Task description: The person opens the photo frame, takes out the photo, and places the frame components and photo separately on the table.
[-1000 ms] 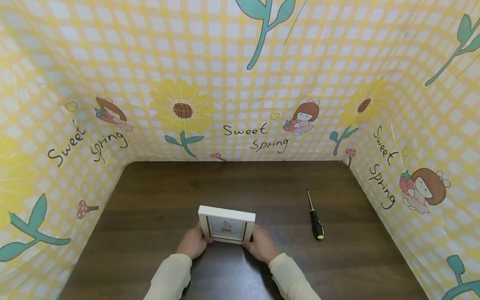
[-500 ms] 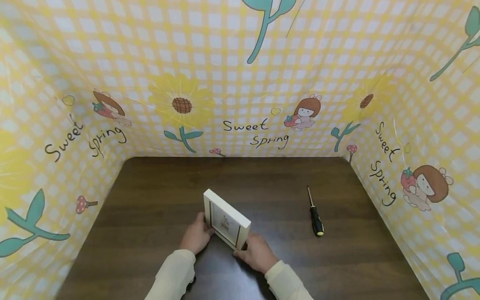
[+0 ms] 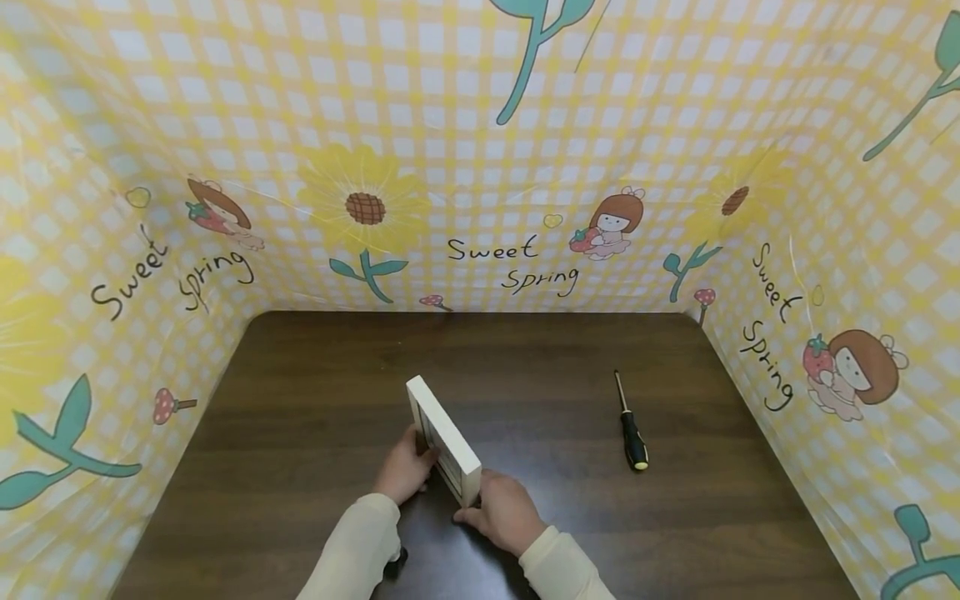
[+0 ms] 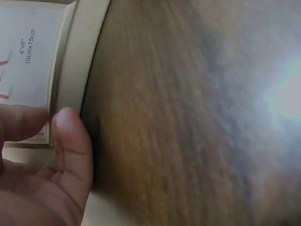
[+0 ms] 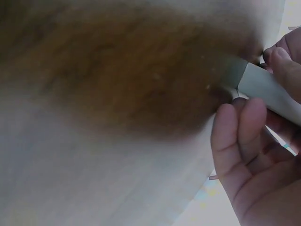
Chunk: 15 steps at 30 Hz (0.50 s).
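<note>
A cream picture frame (image 3: 448, 427) stands upright and turned at an angle near the middle of the table, its thick top edge facing the head camera. My left hand (image 3: 403, 468) grips its far left side, thumb toward the front. At the near right side, my right hand (image 3: 507, 510) holds the corner with curled fingers. In the left wrist view, the frame's insert (image 4: 35, 61) carries printed size text, "4"x6" 10cmx15cm", and my left fingers overlap its border. The right wrist view has the frame's pale side (image 5: 270, 87) between my right thumb and fingers.
A screwdriver (image 3: 634, 442) with a black and yellow handle lies on the dark wooden table (image 3: 300, 392), right of the frame, tip pointing away. Yellow checked cloth (image 3: 480, 150) hangs along the back and both sides.
The picture frame has turned from facing me to nearly edge-on, its right side swinging nearer. My right hand has come closer and leftward with it; the left has shifted slightly forward and right.
</note>
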Available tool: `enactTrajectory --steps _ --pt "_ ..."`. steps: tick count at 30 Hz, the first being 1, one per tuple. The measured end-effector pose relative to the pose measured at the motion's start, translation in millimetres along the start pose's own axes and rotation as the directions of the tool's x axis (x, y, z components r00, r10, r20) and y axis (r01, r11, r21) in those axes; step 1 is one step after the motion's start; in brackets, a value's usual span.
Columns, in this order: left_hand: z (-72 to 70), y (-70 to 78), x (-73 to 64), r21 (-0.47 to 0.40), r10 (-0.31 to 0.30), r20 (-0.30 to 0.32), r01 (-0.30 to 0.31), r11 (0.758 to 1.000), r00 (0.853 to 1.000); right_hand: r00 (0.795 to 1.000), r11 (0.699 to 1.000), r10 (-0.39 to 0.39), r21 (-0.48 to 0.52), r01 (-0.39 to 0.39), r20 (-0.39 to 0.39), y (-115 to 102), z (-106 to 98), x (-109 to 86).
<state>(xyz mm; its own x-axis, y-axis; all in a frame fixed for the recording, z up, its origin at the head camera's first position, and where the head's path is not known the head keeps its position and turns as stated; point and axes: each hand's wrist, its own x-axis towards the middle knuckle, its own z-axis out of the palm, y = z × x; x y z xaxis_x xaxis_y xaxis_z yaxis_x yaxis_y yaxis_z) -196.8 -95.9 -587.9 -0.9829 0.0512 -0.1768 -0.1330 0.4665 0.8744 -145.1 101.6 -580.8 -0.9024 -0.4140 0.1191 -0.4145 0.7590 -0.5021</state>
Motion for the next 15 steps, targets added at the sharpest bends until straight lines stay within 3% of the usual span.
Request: enactTrajectory --steps 7,15 --pt "-0.3 8.7 2.2 -0.086 -0.020 0.016 0.022 0.996 1.000 0.999 0.998 -0.038 -0.051 0.039 0.014 -3.1 -0.2 -1.0" --pt "-0.7 10.3 5.7 -0.101 -0.054 0.024 0.056 0.993 0.998 0.995 0.996 -0.066 -0.049 0.070 0.079 -6.0 -3.5 0.1"
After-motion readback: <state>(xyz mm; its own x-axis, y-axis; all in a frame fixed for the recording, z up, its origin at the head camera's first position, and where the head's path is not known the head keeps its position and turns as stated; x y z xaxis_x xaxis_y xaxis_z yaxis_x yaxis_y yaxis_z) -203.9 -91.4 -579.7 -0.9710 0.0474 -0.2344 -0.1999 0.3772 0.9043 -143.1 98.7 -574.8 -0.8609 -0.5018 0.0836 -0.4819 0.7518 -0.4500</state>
